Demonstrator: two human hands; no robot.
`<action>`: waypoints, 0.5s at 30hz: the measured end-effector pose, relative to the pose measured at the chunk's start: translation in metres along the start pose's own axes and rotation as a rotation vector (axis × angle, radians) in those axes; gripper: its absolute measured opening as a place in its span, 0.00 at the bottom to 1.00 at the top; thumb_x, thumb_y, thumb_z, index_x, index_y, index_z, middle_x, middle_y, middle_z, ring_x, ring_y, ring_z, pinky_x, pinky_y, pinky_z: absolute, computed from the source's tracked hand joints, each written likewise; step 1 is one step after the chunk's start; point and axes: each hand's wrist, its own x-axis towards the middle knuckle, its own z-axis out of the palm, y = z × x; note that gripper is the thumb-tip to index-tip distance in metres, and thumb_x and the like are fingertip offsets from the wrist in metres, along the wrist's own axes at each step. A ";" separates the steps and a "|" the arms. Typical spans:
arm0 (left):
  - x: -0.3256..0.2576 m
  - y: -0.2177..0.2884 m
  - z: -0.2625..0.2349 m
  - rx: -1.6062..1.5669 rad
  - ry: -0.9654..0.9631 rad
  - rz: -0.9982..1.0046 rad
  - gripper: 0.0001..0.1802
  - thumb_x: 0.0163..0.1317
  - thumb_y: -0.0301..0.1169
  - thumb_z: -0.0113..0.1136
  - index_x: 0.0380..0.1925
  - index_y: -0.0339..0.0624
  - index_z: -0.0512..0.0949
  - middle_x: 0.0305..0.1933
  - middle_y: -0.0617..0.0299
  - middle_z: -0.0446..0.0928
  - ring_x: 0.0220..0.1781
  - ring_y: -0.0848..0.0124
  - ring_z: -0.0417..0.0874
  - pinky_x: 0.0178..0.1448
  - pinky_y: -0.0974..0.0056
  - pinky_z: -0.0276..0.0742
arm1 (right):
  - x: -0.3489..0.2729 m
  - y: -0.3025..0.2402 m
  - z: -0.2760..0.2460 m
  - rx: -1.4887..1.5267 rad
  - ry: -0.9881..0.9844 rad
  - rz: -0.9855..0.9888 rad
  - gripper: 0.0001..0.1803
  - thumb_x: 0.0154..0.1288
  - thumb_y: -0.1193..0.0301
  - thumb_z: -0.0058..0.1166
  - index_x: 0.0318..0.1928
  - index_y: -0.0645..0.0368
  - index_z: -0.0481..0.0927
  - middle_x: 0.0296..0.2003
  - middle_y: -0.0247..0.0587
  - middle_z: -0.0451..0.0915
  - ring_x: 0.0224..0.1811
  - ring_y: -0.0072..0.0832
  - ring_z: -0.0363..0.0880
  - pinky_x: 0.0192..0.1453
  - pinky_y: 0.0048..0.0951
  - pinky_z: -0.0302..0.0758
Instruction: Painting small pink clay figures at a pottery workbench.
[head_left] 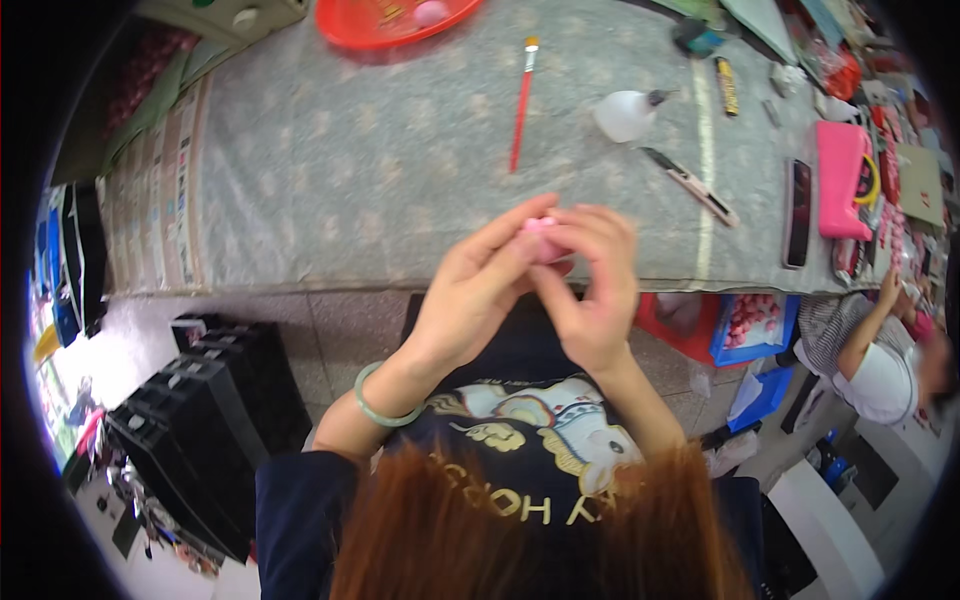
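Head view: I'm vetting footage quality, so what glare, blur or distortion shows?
In the head view, the floor at left glares white; the right hand looks slightly blurred around the pink piece; the table's white strip bows slightly; curved black borders close both sides.

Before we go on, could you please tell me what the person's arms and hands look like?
The sleeves are dark navy and short. The left hand and right hand are gloveless. A pale green bangle circles the left forearm; the right forearm is bare.
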 end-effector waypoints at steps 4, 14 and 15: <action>0.007 -0.001 -0.017 -0.017 0.026 0.036 0.15 0.65 0.31 0.42 0.48 0.34 0.67 0.39 0.60 0.71 0.35 0.75 0.71 0.41 0.71 0.68 | -0.004 0.000 -0.014 0.033 0.013 0.058 0.21 0.44 0.80 0.59 0.43 0.61 0.73 0.43 0.45 0.73 0.47 0.38 0.70 0.54 0.33 0.65; 0.004 0.008 -0.030 0.058 0.255 0.120 0.11 0.65 0.35 0.42 0.37 0.39 0.68 0.35 0.62 0.67 0.26 0.77 0.63 0.31 0.72 0.59 | 0.021 0.088 -0.113 -0.323 0.298 0.407 0.17 0.54 0.76 0.54 0.47 0.64 0.71 0.44 0.42 0.73 0.41 0.27 0.73 0.47 0.27 0.68; 0.004 0.007 -0.032 0.096 0.246 0.130 0.12 0.66 0.35 0.42 0.40 0.38 0.68 0.37 0.62 0.67 0.27 0.76 0.63 0.32 0.72 0.60 | 0.022 0.093 -0.119 -0.402 0.230 0.416 0.18 0.53 0.73 0.56 0.46 0.63 0.72 0.43 0.42 0.73 0.43 0.31 0.72 0.50 0.30 0.67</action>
